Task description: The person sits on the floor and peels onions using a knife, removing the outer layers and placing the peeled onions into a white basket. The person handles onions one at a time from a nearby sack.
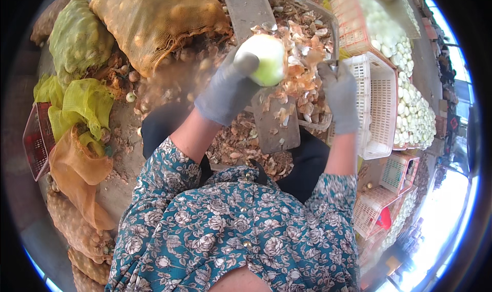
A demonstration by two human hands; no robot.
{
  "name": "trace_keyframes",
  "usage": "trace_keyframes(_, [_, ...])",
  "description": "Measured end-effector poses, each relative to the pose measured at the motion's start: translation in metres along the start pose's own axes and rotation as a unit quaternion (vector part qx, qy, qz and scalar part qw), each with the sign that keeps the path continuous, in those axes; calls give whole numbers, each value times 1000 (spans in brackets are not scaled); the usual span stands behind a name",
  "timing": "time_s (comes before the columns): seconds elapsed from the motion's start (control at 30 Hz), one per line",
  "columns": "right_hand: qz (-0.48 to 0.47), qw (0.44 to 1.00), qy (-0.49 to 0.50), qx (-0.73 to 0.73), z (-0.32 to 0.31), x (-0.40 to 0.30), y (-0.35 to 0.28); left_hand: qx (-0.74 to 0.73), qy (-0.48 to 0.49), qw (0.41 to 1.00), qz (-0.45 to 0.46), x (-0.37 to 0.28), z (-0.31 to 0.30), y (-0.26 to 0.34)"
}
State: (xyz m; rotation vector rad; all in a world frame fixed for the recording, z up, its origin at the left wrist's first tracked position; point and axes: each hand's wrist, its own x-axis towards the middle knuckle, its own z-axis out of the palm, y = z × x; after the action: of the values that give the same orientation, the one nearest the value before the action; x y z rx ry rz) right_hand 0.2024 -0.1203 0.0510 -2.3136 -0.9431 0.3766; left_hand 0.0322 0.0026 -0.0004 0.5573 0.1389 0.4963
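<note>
My left hand point(234, 77), in a grey-blue glove, grips a large onion point(269, 59), its surface pale white and green. To the right, my right hand point(338, 88), gloved in grey, is closed around a small metal tool point(334, 66), mostly hidden by the fingers; its kind cannot be told. The hands are apart. Under and between them lie loose brown onion skins point(307, 61) in a shallow plastic container point(335, 30), with one board point(250, 9) across its far part and another board point(275, 126) nearer my legs.
A white plastic crate point(384, 107) stands just right of my right hand. Beyond it, red crates point(346, 19) hold peeled onions point(413, 111). Mesh sacks of onions point(157, 19) lie at upper left, above an empty-looking yellow mesh bag point(86, 102). Skins litter the floor.
</note>
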Motion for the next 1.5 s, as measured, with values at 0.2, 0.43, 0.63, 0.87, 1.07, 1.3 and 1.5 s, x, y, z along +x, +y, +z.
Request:
trace_keyframes(0.2, [-196,976,15,-94,22,-68,-29,-118,27,993,7,3,6,-4])
trace_keyframes(0.43, [-278,916,86,-277,37,-66,-15,-158,67,985,-7,1,12,-2])
trace_keyframes(0.63, [-148,982,111,49,43,-47,-4,-152,69,986,-4,-1,10,-1])
trace_keyframes(0.87, [-132,973,25,187,26,-40,-57,-57,43,997,-10,2,1,-7])
trace_keyframes(1.07, [-101,993,49,-25,11,5,-23,-48,37,998,-25,-4,11,0])
trace_keyframes(1.3, [-49,997,29,-46,-4,38,34,48,27,998,-16,-2,13,2])
trace_keyframes(1.5, [-178,981,-49,-56,-7,-36,-31,289,47,956,26,-4,12,4])
